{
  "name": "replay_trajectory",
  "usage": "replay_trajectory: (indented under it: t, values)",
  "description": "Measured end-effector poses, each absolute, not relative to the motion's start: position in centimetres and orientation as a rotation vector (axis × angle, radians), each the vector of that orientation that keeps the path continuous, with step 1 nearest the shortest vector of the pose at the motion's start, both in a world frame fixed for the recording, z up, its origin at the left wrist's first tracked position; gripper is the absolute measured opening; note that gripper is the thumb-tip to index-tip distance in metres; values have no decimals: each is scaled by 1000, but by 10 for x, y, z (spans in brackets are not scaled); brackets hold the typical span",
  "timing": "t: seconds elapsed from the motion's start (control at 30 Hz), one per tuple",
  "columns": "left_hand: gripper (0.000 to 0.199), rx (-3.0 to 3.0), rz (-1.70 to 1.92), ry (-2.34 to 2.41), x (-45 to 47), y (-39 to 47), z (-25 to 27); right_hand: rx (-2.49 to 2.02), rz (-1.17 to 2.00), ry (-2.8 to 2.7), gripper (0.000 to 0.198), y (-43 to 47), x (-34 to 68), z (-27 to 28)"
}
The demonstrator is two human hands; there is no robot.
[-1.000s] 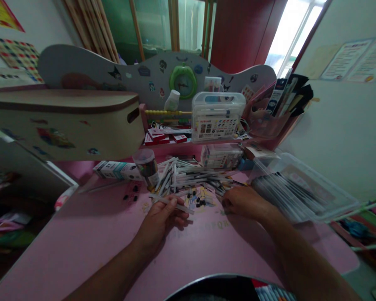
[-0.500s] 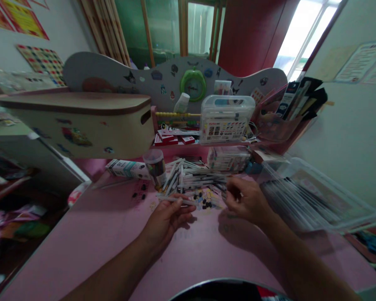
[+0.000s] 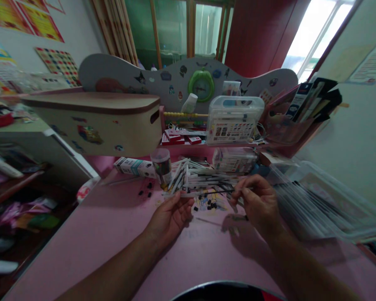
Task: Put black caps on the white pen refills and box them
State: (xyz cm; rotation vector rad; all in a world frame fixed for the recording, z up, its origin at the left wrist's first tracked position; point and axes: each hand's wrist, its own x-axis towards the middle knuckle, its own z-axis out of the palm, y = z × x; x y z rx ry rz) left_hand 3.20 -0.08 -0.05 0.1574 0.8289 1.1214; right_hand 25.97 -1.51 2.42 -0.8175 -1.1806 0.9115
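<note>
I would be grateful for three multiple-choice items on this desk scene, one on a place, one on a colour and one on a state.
1. Where is the green clock?
A. on the sticker-covered back panel of the desk
B. flat on the pink desktop
C. inside the clear bin

2. What colour is the desktop?
A. white
B. pink
C. blue

3. How do the hands stand?
A. both flat on the desk
B. both raised, each pinching one end of a thin pen part
C. only one in view

Answers:
1 A, the clock sits up on the grey panel behind the shelf.
2 B, the bare surface is pink.
3 B, the left hand holds a pale tube and the right hand a thin dark refill, above the desk.
</note>
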Motion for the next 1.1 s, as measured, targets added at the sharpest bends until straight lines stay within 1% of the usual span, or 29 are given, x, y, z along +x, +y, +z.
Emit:
replay_trajectory:
  t: [0.27, 0.43, 0.53, 0.63, 0.77, 0.83, 0.97, 1.1]
  values:
    - [22, 163, 1146, 813, 32, 0, -6, -817, 907, -1219, 6, -16, 249, 19]
    - [26, 145, 1157, 836, 31, 3, -1, -857, 894, -1251, 4, -16, 245, 19]
    - [25, 164, 1163, 847, 30, 3, -1, -863, 877, -1240, 3, -16, 247, 19]
    - [22, 198, 1155, 838, 32, 1, -3, -898, 827, -1351, 8, -17, 246, 18]
    - [21, 226, 1127, 831, 33, -2, -5, -1002, 636, -1702, 20, -21, 237, 13]
    - [20, 250, 1087, 828, 34, -5, -5, -1004, 615, -1823, 21, -22, 231, 12]
    - [17, 319, 975, 809, 35, -11, -5, -1124, 725, -1883, 7, -24, 223, 11]
    - [16, 314, 966, 832, 36, -11, -4, -1210, 881, -1810, 10, -20, 230, 13]
